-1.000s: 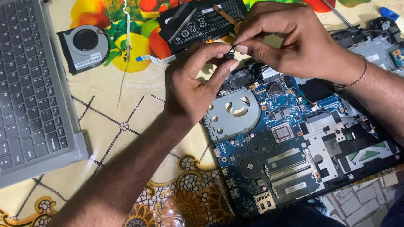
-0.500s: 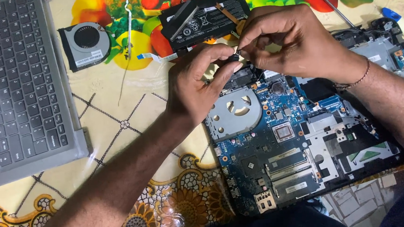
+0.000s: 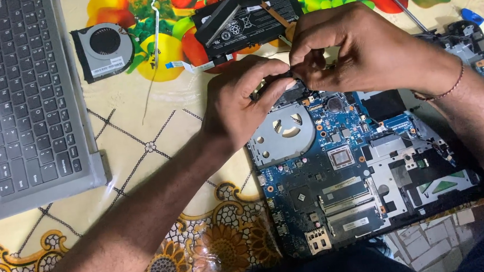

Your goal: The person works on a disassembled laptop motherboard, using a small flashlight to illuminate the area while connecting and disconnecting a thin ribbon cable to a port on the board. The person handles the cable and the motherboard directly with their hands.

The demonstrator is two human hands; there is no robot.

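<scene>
tablecloth (image 3: 141, 131) unchanged, hands still over motherboard (image 3: 334, 175)

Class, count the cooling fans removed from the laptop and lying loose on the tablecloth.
1: the cooling fan lies between the keyboard panel and the battery. None seems hidden.

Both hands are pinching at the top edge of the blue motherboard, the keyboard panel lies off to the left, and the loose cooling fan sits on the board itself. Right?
Not quite. In the head view the loose cooling fan lies on the fruit-print tablecloth, between the keyboard panel and the black battery pack, not on the blue motherboard. The left hand and right hand do pinch at its top edge.
</scene>
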